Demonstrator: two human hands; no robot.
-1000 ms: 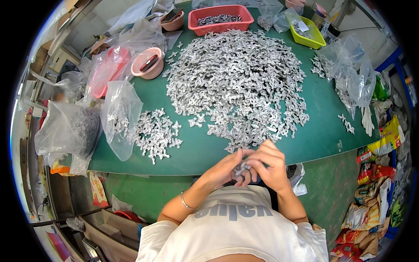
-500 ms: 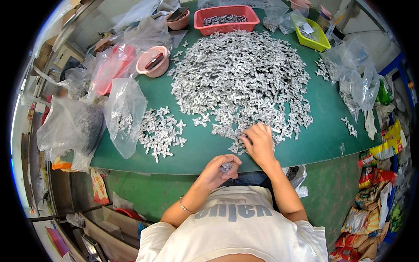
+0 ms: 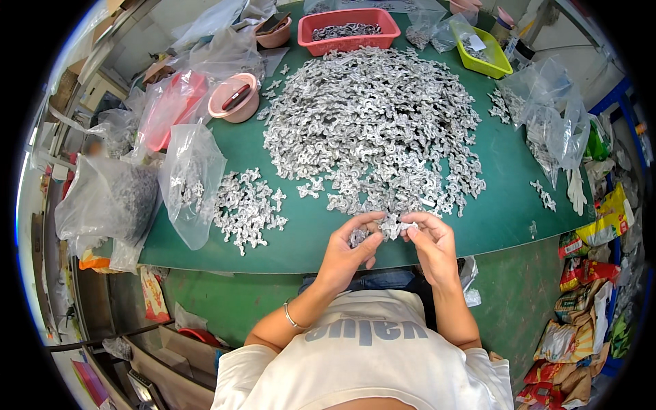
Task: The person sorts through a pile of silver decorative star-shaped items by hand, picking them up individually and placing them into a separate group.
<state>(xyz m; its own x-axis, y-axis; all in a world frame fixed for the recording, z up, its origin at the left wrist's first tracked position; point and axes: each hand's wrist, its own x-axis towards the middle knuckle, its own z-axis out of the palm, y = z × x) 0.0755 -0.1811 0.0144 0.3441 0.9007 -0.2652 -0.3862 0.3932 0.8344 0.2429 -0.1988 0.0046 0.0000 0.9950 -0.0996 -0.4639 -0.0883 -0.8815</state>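
Note:
A large heap of small silver-grey, lobed metal castings (image 3: 372, 123) covers the middle of the green table (image 3: 307, 239). At its near edge my two hands come close together. My left hand (image 3: 350, 251) is curled around one or more metal castings (image 3: 357, 236) in its palm, its fingertips close to another casting (image 3: 391, 227) between the hands. My right hand (image 3: 434, 247) pinches that casting between thumb and fingers. How many pieces lie in the left palm is hidden.
A smaller pile of castings (image 3: 246, 208) lies left, beside a clear plastic bag (image 3: 193, 184). Behind the heap stand a red basket (image 3: 348, 46) and a yellow-green basket (image 3: 502, 67). A pink bowl (image 3: 249, 109) holds a dark red tool. A white glove (image 3: 576, 191) lies at right.
My right hand has drawn back from the heap's near edge toward my left hand, with a casting now in its fingers. My left hand has risen slightly, its fingers opening toward that casting.

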